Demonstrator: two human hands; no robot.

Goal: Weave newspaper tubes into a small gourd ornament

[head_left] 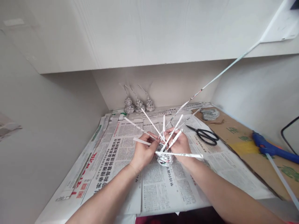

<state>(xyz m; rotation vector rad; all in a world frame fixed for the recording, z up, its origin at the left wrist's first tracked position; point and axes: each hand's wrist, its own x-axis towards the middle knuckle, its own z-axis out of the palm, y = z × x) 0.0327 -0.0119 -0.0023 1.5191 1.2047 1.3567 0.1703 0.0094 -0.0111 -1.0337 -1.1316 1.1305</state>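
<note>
Between my hands is a small, round woven piece [164, 160] of rolled newspaper, with several rolled paper strips standing out of its top like spokes. My left hand [145, 150] is closed at its left side, thumb and fingers pinching at the base of the strips. On the other side my right hand [181, 145] is closed around a paper strip [175, 139] near the rim, its fingertips partly hidden by the strips. One long paper strip [190, 99] runs from the piece up to the upper right. Another strip [184, 154] lies across the front of the piece.
Newspaper [154, 193] covers the table. Black scissors [205, 135] lie right of my hands, near cardboard [233, 133] bearing a blue glue gun [268, 146]. Three woven gourd shapes [139, 105] stand at the back beside long paper rolls [173, 110]. A cabinet [149, 34] overhangs the back.
</note>
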